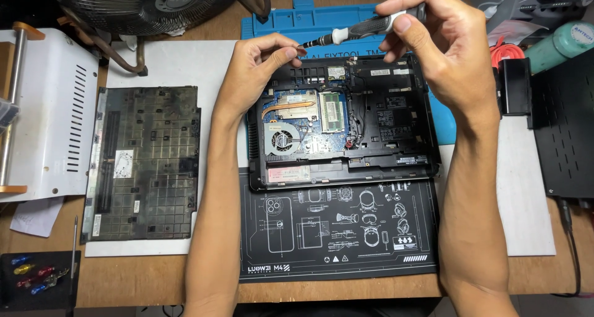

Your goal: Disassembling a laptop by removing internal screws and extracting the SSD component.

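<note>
My right hand (442,47) grips a screwdriver (359,30) with a grey and black handle, held level above the far edge of an opened black laptop (396,122). My left hand (257,66) pinches the screwdriver's metal tip between thumb and fingers. The laptop lies bottom up with its cover off, showing a fan (281,138), a copper heat pipe (288,108) and a memory module (333,111). It rests on a black work mat (337,230) with white drawings.
The laptop's removed bottom cover (145,162) lies to the left on a white mat. A blue tool case (303,20) sits behind the laptop, a fan (145,1) at the back left, black boxes (563,131) at right, small coloured screwdrivers (37,277) at the front left.
</note>
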